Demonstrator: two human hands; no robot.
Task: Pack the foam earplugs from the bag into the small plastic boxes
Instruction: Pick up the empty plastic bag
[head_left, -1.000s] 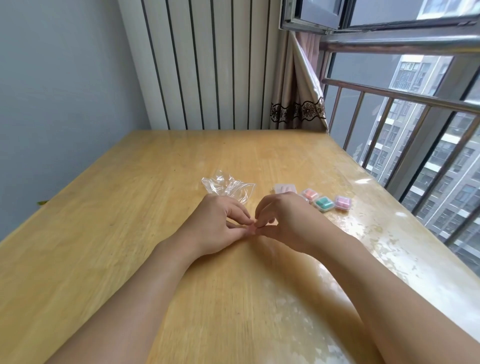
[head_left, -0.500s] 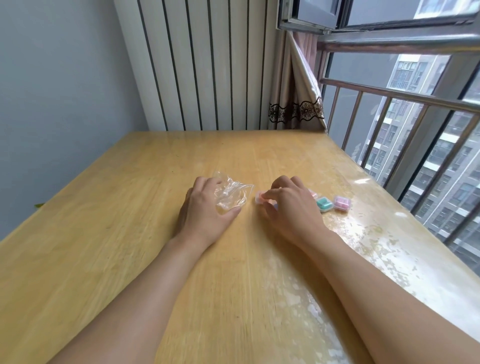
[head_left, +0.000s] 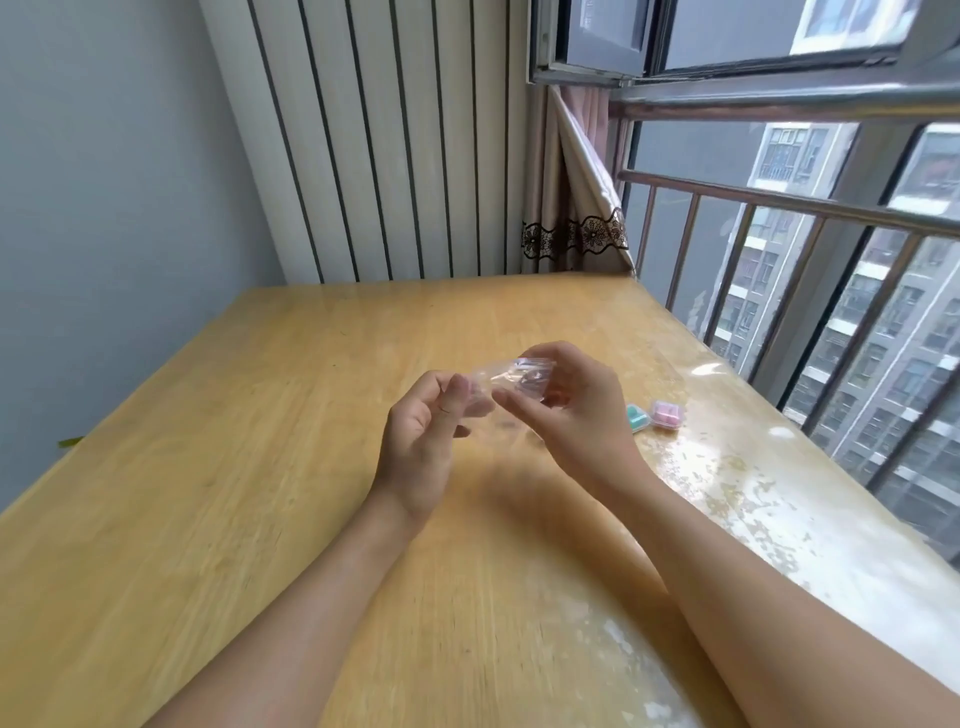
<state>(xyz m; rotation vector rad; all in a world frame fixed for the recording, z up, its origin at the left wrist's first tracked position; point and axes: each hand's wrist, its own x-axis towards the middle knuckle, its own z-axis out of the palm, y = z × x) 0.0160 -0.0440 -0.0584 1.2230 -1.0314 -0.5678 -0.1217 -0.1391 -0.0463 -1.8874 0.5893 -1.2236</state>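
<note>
The clear bag (head_left: 511, 382) was held above the table (head_left: 218, 493), pinched by left hand (head_left: 421, 441) and right hand (head_left: 582, 410). Two small boxes (head_left: 655, 415) lay at 3 o'clock, near the table's window-side edge.

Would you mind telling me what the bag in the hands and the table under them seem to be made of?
The bag looks like thin clear plastic film: see-through, crinkled, with glossy highlights. The table appears to be light wood or wood-look laminate, with grain lines; its shiny, patchy right side suggests a glossy coating or a clear cover, though which one is unclear.
</note>
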